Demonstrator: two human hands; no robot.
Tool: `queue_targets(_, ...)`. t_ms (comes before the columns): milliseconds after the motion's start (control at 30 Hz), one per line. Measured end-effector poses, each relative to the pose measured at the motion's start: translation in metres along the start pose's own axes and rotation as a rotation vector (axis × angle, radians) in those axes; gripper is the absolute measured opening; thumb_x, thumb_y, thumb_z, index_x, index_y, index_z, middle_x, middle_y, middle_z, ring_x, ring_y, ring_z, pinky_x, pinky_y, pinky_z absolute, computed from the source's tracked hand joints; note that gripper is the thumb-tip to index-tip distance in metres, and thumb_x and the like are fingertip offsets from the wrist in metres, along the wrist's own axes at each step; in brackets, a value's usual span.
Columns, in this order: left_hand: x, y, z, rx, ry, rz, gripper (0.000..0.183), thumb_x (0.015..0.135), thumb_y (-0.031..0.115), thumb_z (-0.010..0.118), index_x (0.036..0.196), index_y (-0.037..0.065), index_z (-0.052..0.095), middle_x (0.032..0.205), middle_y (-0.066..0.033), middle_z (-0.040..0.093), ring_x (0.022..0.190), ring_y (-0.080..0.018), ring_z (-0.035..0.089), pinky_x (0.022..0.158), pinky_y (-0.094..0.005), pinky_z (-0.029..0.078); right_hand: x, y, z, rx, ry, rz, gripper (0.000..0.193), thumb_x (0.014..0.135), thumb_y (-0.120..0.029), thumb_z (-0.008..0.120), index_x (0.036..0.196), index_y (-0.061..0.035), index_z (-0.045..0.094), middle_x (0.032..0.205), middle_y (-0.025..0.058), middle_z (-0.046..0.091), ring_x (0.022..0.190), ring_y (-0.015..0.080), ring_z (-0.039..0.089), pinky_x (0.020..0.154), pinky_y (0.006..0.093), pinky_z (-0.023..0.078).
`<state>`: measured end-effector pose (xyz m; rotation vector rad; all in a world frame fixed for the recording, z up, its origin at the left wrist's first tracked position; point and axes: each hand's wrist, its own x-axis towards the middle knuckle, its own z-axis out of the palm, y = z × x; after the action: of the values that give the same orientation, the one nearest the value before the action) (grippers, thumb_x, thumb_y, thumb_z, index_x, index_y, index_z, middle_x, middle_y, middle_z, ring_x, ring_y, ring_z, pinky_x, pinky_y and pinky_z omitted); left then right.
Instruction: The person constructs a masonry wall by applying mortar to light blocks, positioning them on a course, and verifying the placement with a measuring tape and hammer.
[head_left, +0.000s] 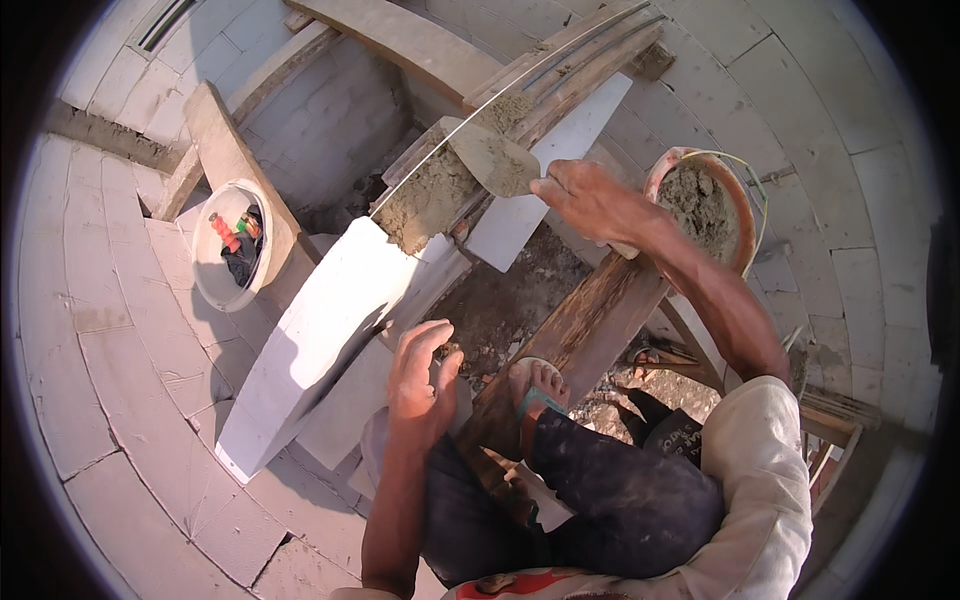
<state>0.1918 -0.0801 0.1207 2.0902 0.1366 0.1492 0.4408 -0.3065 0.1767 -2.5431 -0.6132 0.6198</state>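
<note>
My right hand (592,205) is closed around the handle of a trowel (500,165). The mortar-smeared blade lies over a bed of wet grey mortar (425,205) on top of the low wall. A long white block (320,325) sits at the near end of that mortar. My left hand (412,375) hovers just right of the block with its fingers curled but apart, and nothing shows in it. A taut pale string (430,153) runs above the wall's edge, crossing near the trowel blade.
An orange-rimmed bucket of mortar (700,200) stands at the right, beside a wooden plank (600,320) on which my bare foot (540,378) rests. At the left, a white bucket (205,250) holds a red-handled item and dark cloth. Timber boards (410,45) cross at the back.
</note>
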Motion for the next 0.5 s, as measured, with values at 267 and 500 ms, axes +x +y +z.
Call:
queue_targets(267, 0.001, -0.004, -0.005, 0.003, -0.018, -0.008, 0.033, 0.091, 0.005, 0.074, 0.124, 0.002, 0.068, 0.129, -0.0168, 0.068, 0.121, -0.0357, 0.066, 0.106, -0.0431, 0.052, -0.012, -0.035, 0.014, -0.078, -0.101, -0.214, 0.045, 0.11, -0.035, 0.053, 0.107, 0.0086, 0.065, 0.087, 0.0296, 0.07, 0.084, 0.0448, 0.073, 0.076, 0.0507, 0.057)
queue_targets(500, -0.004, -0.018, 0.005, -0.025, -0.07, -0.03, 0.034, 0.09, 0.007, 0.075, 0.122, 0.001, 0.068, 0.128, -0.0173, 0.068, 0.12, -0.0362, 0.066, 0.104, -0.0439, 0.052, -0.03, -0.055, 0.043, -0.586, 0.08, -0.408, 0.036, 0.106, -0.029, 0.059, 0.109, 0.0072, 0.064, 0.079, 0.0183, 0.072, 0.073, 0.0326, 0.078, 0.058, 0.0426, 0.062)
